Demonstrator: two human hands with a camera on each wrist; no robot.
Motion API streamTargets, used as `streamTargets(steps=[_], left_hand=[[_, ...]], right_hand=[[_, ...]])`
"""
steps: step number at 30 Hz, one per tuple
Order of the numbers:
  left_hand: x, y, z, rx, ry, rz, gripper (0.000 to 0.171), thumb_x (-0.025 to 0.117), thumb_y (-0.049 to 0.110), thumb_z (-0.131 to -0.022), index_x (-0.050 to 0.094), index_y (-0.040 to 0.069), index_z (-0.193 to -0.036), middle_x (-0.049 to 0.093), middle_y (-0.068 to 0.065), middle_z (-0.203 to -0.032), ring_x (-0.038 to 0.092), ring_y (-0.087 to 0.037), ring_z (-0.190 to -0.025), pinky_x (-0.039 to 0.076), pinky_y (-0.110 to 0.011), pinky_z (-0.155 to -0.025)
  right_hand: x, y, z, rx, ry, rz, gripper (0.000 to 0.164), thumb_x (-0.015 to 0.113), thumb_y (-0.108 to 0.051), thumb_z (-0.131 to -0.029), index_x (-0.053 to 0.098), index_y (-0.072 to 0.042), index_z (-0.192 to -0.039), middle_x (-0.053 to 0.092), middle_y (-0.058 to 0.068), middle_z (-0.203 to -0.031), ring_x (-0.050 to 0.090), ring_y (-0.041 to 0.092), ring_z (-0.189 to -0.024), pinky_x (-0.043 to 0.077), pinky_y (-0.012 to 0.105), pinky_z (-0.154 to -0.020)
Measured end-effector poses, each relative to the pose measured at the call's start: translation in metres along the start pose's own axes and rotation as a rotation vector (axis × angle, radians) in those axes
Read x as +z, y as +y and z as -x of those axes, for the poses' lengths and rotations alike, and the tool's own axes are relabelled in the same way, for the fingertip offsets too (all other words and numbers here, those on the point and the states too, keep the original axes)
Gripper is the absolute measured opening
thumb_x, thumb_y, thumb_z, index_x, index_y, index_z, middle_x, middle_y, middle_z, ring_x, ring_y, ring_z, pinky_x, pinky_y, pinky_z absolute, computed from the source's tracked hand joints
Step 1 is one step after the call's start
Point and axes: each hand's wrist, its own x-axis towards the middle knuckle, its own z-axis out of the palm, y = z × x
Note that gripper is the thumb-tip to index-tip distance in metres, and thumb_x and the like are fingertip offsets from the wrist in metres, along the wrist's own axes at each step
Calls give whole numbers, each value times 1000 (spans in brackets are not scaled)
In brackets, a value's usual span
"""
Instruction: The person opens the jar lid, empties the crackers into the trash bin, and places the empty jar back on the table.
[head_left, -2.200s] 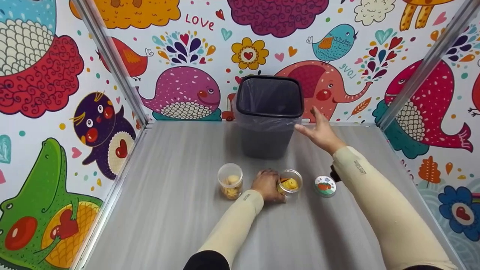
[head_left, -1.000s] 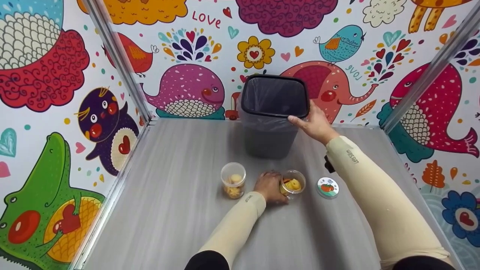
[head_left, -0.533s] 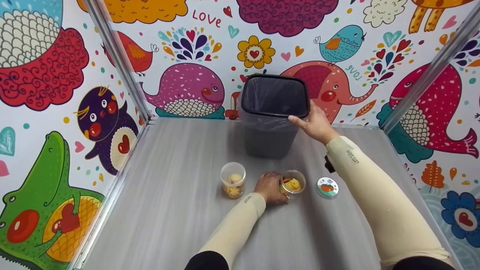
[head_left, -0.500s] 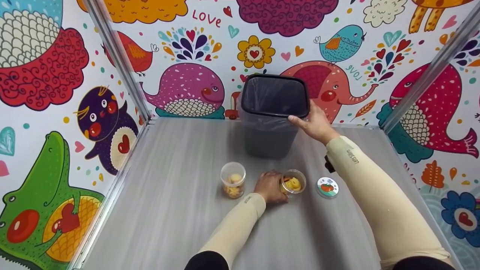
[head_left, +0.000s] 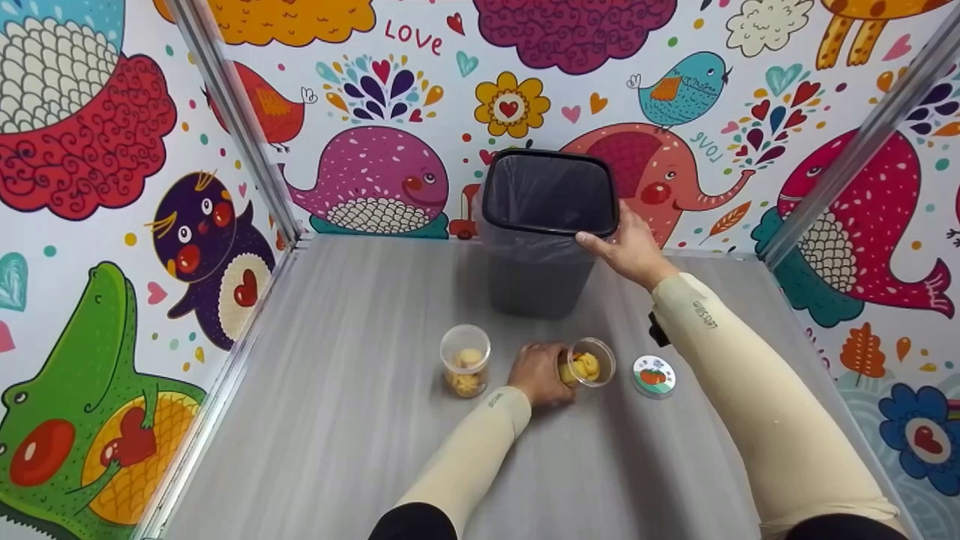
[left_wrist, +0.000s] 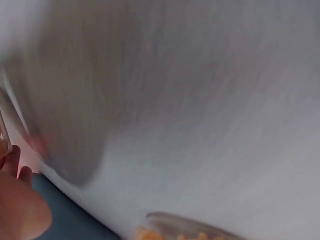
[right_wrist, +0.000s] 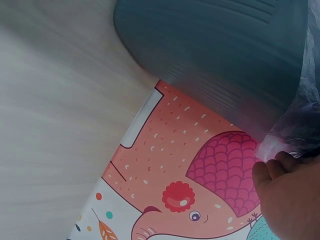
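My left hand [head_left: 540, 373] grips a clear plastic jar [head_left: 609, 376] from its left side, low over the table. The lidless jar holds yellow snack pieces and leans to the right, its mouth away from the palm. At the back, my right hand [head_left: 630, 249] holds the right side of a dark grey trash can [head_left: 534, 281] at the rim, thumb on the front edge. In the right wrist view, fingers [right_wrist: 274, 170] curl against its clear bag liner [right_wrist: 280, 146].
Left of my left hand stands a second clear jar [head_left: 448, 352], uncovered, with pale and yellow snacks inside. A round lid [head_left: 654, 377] with an orange picture lies on the right of the grey table [head_left: 337, 420]. Printed cartoon walls [head_left: 375, 180] enclose the table.
My right hand has moved in from beside the trash can and taken hold of its rim. In the left hand, the jar has tipped further to the right.
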Motion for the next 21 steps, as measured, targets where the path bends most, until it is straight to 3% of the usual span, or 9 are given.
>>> streamTargets(steps=[8, 21], left_hand=[[1, 0, -1, 25, -29, -17, 80, 90, 45, -57, 65, 22, -129, 69, 9, -114, 61, -9, -108, 35, -33, -107], [5, 4, 1, 18, 35, -18, 72, 89, 51, -56, 69, 22, -119, 71, 11, -103, 63, -12, -99, 41, -33, -101]], right_hand=[[1, 0, 0, -25, 20, -4, 106, 68, -61, -86, 18, 2, -156, 33, 27, -151, 31, 41, -137, 22, 56, -115], [1, 0, 0, -38, 25, 13, 105, 68, -59, -87, 18, 4, -155, 33, 29, -151, 29, 44, -139, 20, 57, -115]])
